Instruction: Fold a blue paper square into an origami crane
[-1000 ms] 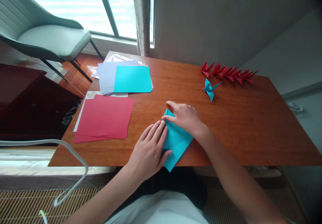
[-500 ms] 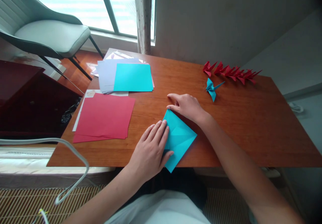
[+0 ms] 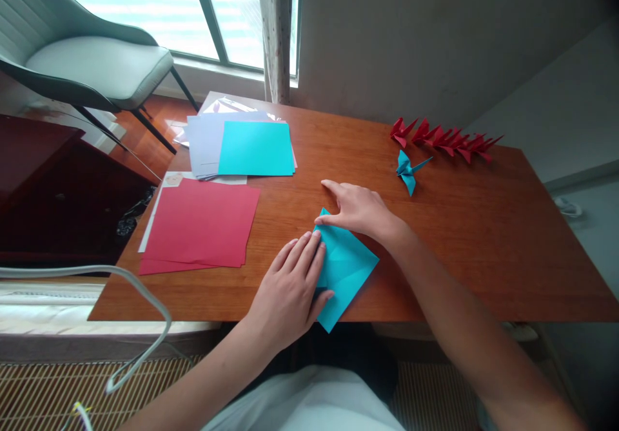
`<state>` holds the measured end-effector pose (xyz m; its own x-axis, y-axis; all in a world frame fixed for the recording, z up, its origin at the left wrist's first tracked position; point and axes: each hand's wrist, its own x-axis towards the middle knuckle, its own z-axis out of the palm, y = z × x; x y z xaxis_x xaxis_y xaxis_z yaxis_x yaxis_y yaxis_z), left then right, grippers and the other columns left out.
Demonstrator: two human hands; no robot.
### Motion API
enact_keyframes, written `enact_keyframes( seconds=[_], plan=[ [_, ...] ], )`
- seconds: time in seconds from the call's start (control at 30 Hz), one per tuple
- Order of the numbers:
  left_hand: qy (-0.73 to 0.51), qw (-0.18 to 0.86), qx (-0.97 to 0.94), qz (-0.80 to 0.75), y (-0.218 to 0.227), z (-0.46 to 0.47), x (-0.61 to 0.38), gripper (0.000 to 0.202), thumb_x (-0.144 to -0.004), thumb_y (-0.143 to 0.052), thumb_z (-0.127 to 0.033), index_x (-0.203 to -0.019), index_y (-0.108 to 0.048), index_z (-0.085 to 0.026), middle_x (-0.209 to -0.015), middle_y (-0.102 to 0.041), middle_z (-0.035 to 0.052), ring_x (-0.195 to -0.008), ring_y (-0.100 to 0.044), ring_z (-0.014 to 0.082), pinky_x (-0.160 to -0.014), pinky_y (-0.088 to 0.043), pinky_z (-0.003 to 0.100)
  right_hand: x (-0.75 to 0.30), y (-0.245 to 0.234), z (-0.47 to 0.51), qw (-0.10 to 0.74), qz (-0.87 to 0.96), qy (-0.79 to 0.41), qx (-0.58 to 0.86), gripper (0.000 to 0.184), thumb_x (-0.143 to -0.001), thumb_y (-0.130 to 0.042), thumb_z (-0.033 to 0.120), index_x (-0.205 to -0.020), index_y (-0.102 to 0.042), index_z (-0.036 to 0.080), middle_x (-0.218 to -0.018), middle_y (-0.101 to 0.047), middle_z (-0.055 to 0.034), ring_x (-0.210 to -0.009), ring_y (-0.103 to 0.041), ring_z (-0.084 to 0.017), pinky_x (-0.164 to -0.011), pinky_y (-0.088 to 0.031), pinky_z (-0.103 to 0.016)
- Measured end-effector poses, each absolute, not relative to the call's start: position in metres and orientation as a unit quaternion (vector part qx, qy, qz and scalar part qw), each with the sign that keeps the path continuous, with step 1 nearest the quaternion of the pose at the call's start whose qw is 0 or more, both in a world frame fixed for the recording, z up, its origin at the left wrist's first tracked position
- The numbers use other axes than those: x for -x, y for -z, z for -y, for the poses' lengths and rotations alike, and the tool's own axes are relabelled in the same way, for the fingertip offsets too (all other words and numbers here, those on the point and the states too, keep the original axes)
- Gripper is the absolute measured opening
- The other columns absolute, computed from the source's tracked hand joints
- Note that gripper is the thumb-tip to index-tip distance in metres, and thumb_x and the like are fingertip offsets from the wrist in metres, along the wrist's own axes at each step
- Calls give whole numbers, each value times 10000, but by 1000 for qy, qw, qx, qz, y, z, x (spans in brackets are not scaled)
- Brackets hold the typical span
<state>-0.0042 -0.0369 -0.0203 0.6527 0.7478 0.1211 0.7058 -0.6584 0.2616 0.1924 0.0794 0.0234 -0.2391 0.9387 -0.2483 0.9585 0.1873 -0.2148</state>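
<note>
A folded square of turquoise paper [image 3: 345, 266] lies like a diamond on the near edge of the brown wooden table [image 3: 483, 237], its lowest corner hanging over the edge. My left hand [image 3: 290, 292] rests flat on the paper's left side, fingers stretched out together. My right hand [image 3: 360, 210] presses the paper's top corner with its fingers laid flat.
Red sheets [image 3: 198, 224] lie at the left, with a turquoise sheet [image 3: 255, 149] on pale lilac sheets [image 3: 203, 144] behind them. A turquoise paper crane [image 3: 406, 171] and a row of red cranes [image 3: 447, 137] sit at the back right. A grey chair [image 3: 91, 70] stands by the window.
My right hand slid up off the paper half a second ago, then came back down onto its top corner. My left hand stayed pressed on the left side.
</note>
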Motion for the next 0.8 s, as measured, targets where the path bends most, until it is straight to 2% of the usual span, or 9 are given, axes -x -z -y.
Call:
enact_keyframes(
  seconds=[0.1,0.3,0.43,0.53,0.67,0.73,0.8],
  plan=[
    [-98,94,-905,-404,17,37,3,663,-999,-429,-520,-1504,-452,-91,-1623,-357,165,-1507,-330,324,-1228,-262,460,-187,-26,-75,48,-771,143,-619,821,-817,-637,679,-1491,-439,253,-1340,-660,-123,-1210,-621,-316,-879,-488,-369],
    [-57,79,-910,-404,8,35,1,679,-994,-420,-505,-1500,-445,-52,-1609,-372,189,-1487,-361,343,-1204,-287,473,-181,-30,-78,90,-778,122,-610,926,-772,-656,734,-1506,-415,224,-1301,-678,-161,-1161,-652,-348,-856,-496,-382],
    [-38,75,-912,-402,2,35,-2,695,-979,-438,-519,-1494,-453,-52,-1607,-376,197,-1474,-366,366,-1176,-312,492,-185,-28,-92,91,-776,121,-612,834,-802,-679,676,-1492,-432,277,-1204,-735,-123,-1108,-681,-345,-803,-491,-360],
    [-29,72,-911,-404,-2,35,-4,717,-969,-452,-540,-1483,-466,-41,-1599,-383,212,-1456,-379,379,-1164,-318,497,-193,-24,-103,71,-786,140,-598,732,-850,-686,597,-1482,-453,311,-1174,-752,-87,-1043,-703,-297,-752,-470,-308],
    [-13,67,-912,-404,-7,35,-8,732,-955,-475,-542,-1468,-482,-19,-1583,-402,232,-1407,-425,397,-1128,-338,513,-201,-21,-110,40,-805,162,-570,664,-895,-684,513,-1482,-470,288,-1170,-751,-82,-978,-708,-244,-695,-434,-261],
    [-6,63,-913,-403,-10,34,-10,736,-947,-490,-535,-1462,-486,-10,-1575,-408,245,-1389,-433,409,-1112,-341,532,-202,-20,-111,37,-807,169,-564,666,-905,-665,530,-1487,-466,275,-1159,-753,-87,-967,-707,-241,-693,-430,-259],
    [3,58,-915,-400,-13,34,-12,755,-933,-508,-537,-1458,-484,5,-1564,-414,263,-1370,-438,422,-1099,-342,550,-202,-21,-111,45,-807,179,-561,753,-867,-672,606,-1500,-448,265,-1167,-748,-99,-970,-706,-256,-695,-435,-266]
  ],
)
